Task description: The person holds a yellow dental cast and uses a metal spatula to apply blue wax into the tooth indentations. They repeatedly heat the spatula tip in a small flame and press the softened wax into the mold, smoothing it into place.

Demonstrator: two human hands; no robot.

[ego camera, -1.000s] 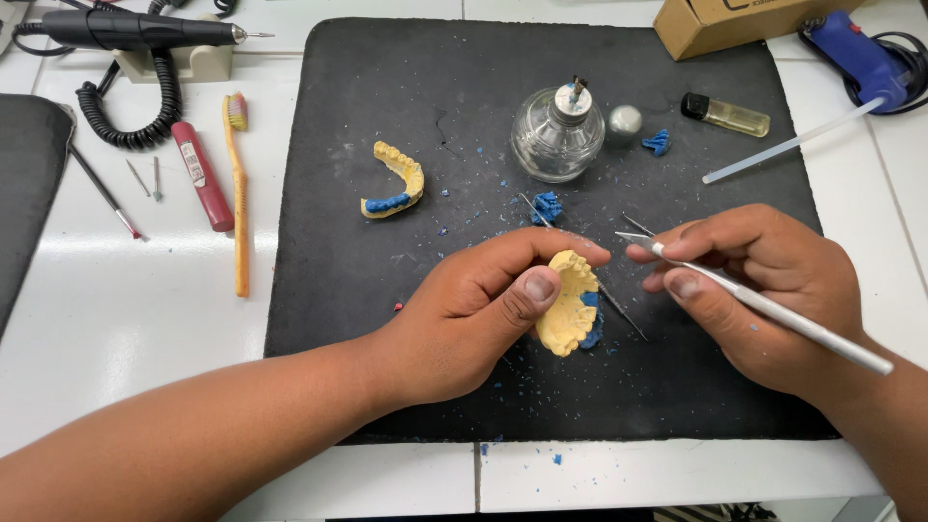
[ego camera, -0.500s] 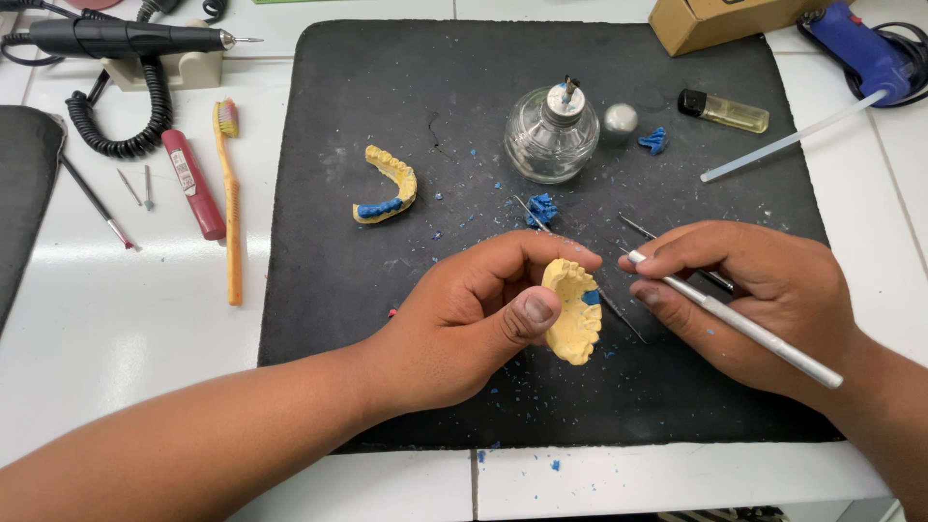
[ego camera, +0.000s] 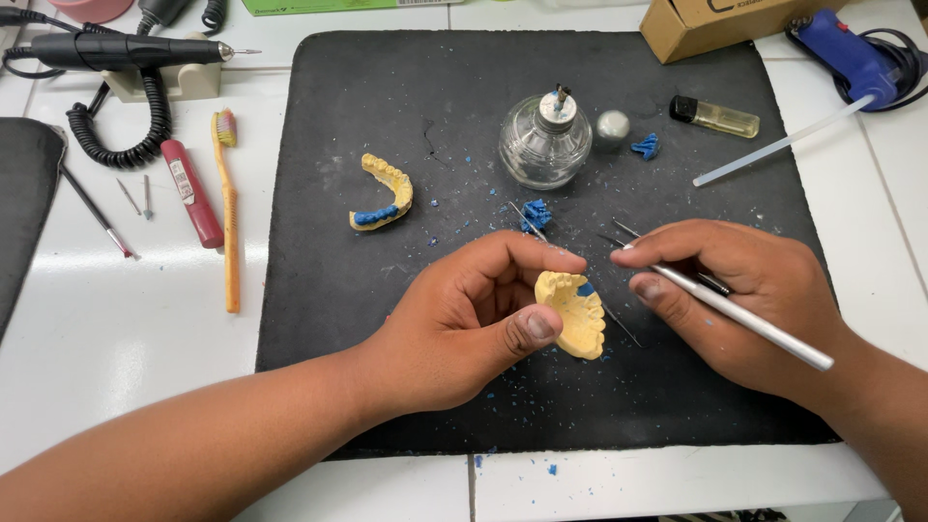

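Yellow stone forms the dental cast [ego camera: 576, 314] that your left hand [ego camera: 464, 329] holds just above the black mat [ego camera: 319, 290]. The hand is curled closed on it: the thumb presses the near face and the fingers wrap over the top edge. A patch of blue wax [ego camera: 586, 288] shows at the cast's upper corner.

Your right hand [ego camera: 744, 300] is closed in a pen grip around a slim white-handled tool [ego camera: 735, 311]. The tool's tip points toward the blue patch and lies just beside it; contact cannot be confirmed from this view. A darker tool appears to be tucked under the same fingers.

Step in hand, as judged: working the wax on the cast with the tool tip. The next move calls for a steady left-hand hold, the waxed corner turned toward the tool, and light, short strokes, since the tip is fine and the patch small.

Count of items:
- Casts: two. One is in your left hand; a second cast [ego camera: 385, 191], also bearing blue wax, lies on the mat to the left.
- Glass burner [ego camera: 544, 143]: one, at the mat's upper middle.
- Lighter [ego camera: 715, 117]: one, right of the burner.
- Wax lumps: two larger ones [ego camera: 536, 215] [ego camera: 646, 146], plus scattered blue crumbs.
- Toothbrush [ego camera: 229, 208]: one, on the table left of the mat.
- Rotary handpiece [ego camera: 126, 50]: one, on its rest at upper left.
- Glue gun [ego camera: 851, 58]: one, at upper right.
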